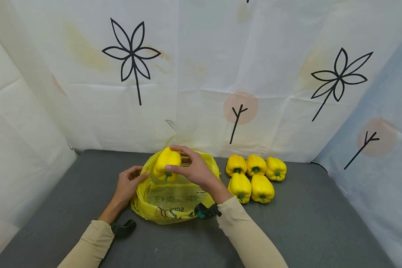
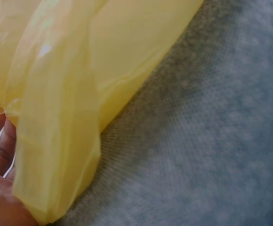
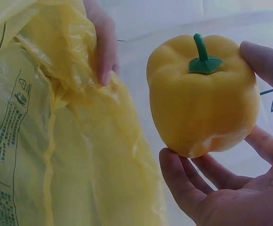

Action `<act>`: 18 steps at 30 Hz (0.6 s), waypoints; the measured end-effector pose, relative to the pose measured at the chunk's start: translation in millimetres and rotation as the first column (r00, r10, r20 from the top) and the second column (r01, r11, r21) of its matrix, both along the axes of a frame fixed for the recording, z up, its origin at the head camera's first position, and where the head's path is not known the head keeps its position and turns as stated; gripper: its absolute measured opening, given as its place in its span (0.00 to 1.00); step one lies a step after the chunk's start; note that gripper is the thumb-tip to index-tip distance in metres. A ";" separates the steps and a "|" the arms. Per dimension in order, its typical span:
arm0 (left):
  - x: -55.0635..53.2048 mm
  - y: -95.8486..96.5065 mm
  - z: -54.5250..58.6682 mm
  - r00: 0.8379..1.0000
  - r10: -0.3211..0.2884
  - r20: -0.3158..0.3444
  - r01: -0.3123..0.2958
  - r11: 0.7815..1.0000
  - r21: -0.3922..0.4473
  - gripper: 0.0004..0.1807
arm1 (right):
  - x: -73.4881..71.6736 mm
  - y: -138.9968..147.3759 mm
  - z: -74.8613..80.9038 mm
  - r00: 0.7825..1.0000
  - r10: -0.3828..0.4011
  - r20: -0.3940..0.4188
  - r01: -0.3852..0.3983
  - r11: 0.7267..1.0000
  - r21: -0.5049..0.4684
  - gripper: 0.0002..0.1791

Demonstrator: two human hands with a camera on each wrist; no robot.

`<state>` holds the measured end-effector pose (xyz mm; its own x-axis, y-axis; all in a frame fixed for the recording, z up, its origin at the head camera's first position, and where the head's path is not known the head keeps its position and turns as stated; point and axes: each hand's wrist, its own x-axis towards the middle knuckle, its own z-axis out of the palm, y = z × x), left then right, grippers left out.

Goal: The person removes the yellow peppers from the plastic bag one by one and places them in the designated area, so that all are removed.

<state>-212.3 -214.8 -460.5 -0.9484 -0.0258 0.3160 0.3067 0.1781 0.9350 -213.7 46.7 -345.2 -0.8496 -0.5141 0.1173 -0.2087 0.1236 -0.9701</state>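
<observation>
Between the thumb and fingers of my right hand (image 1: pixel 197 169) is a yellow bell pepper (image 1: pixel 167 163), held above the mouth of a yellow plastic bag (image 1: pixel 177 201). Its green stem (image 3: pixel 201 54) points up in the right wrist view. At the bag's left rim, my left hand (image 1: pixel 128 184) pinches the plastic between thumb and fingers. The left wrist view has a fold of the bag (image 2: pixel 61 132) covering part of that hand. Looking into the bag in the head view, I see printed lettering on its inner wall.
Several yellow bell peppers (image 1: pixel 262 188) stand in two rows to the right of the bag on the grey table (image 1: pixel 308 223). Behind the table hangs a white cloth (image 1: pixel 194 74) with flower drawings. Each wrist wears a dark band (image 1: pixel 206 211).
</observation>
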 end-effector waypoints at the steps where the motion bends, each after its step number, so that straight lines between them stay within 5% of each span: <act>1: -0.1 -0.2 0.0 1.000 0.000 0.003 0.000 1.000 0.000 0.16 | 1.1 1.5 0.7 1.000 0.004 -0.002 -0.004 1.000 0.001 0.33; 18: 2.8 1.5 4.1 1.000 0.009 0.024 -0.010 1.000 0.004 0.17 | 19.5 30.4 9.3 0.999 0.045 -0.017 -0.045 0.999 -0.006 0.33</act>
